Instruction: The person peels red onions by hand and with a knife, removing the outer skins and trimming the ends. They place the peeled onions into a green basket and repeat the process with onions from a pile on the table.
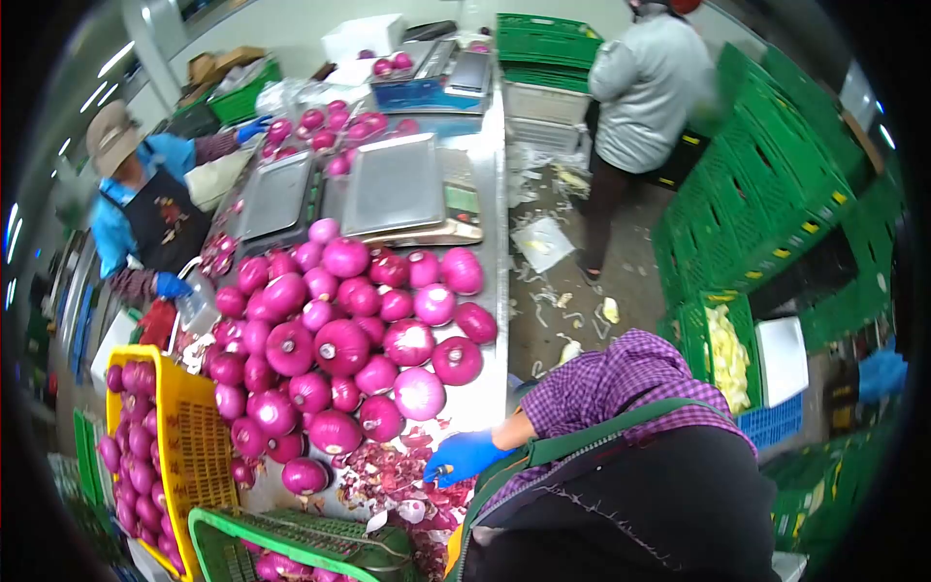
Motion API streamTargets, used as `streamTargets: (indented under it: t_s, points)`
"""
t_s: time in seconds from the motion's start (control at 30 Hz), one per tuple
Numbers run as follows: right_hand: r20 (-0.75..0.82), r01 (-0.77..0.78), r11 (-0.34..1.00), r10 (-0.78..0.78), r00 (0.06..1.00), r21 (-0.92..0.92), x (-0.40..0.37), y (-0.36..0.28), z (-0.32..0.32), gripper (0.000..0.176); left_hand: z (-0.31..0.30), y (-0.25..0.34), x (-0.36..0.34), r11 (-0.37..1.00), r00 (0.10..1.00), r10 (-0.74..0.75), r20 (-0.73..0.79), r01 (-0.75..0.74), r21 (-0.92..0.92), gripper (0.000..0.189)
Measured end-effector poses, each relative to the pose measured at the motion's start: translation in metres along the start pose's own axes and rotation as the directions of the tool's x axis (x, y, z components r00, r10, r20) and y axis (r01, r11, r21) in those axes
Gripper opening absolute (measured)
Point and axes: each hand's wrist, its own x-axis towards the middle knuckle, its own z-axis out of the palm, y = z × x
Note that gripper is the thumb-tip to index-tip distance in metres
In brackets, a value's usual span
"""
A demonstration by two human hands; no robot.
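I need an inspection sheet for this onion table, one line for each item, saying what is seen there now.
Surface: long steel table, mostly covered.
Job's things: pile of peeled purple-red onions; more onions in a tilted yellow plastic crate and a green plastic crate.
Clutter: loose purple onion skins at the near table edge; pale scraps on the floor.
Grips: the wearer's own hands are not in view; a blue-gloved hand of a person in a purple checked shirt rests by the skins.
Cables: nothing seen.
Surroundings: flat steel scales; stacked green crates; a person in blue sleeves; a person in a grey jacket.
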Motion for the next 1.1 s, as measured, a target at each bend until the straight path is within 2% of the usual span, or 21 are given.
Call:
streamTargets:
  t_s: [0.13, 0.27, 0.37, 0.4, 0.57, 0.63, 0.8, 1.03, 1.1]
  points:
    - [-0.066, -0.036, 0.999, 0.036, 0.997, 0.0, -0.016, -0.014, -0.002, 0.041, 0.066, 0.082, -0.015, 0.921, 0.941, 0.135, 0.311, -0.003, -0.39, 0.057]
    - [-0.074, -0.022, 1.0, 0.021, 0.997, -0.015, -0.016, -0.01, 0.006, 0.04, 0.091, 0.122, -0.025, 0.846, 0.848, 0.235, 0.475, 0.062, -0.529, 0.056]
    - [-0.076, -0.01, 0.998, 0.006, 0.997, -0.059, -0.015, -0.007, 0.007, 0.039, 0.097, 0.135, -0.027, 0.84, 0.823, 0.243, 0.514, 0.086, -0.535, 0.056]
    - [-0.092, -0.006, 1.0, 0.005, 0.996, -0.01, -0.016, -0.005, 0.008, 0.038, 0.099, 0.137, -0.026, 0.842, 0.817, 0.24, 0.525, 0.093, -0.531, 0.056]
    - [-0.138, 0.007, 1.0, -0.007, 0.99, 0.0, -0.014, 0.002, 0.009, 0.036, 0.102, 0.149, -0.027, 0.847, 0.801, 0.217, 0.559, 0.13, -0.515, 0.055]
    - [-0.041, 0.008, 0.996, -0.012, 0.999, -0.086, -0.014, 0.001, 0.004, 0.038, 0.103, 0.155, -0.026, 0.847, 0.797, 0.206, 0.567, 0.145, -0.511, 0.055]
    - [-0.04, 0.031, 0.998, -0.034, 0.999, -0.063, -0.015, 0.001, -0.002, 0.036, 0.107, 0.166, -0.028, 0.847, 0.789, 0.193, 0.584, 0.167, -0.505, 0.055]
    - [-0.013, 0.049, 0.998, -0.048, 0.999, 0.048, -0.016, -0.006, -0.013, 0.035, 0.104, 0.178, -0.032, 0.844, 0.784, 0.173, 0.595, 0.194, -0.501, 0.054]
    - [-0.019, 0.021, 0.986, -0.018, 1.0, 0.164, -0.015, -0.004, -0.017, 0.036, 0.103, 0.182, -0.03, 0.842, 0.783, 0.165, 0.6, 0.205, -0.499, 0.054]
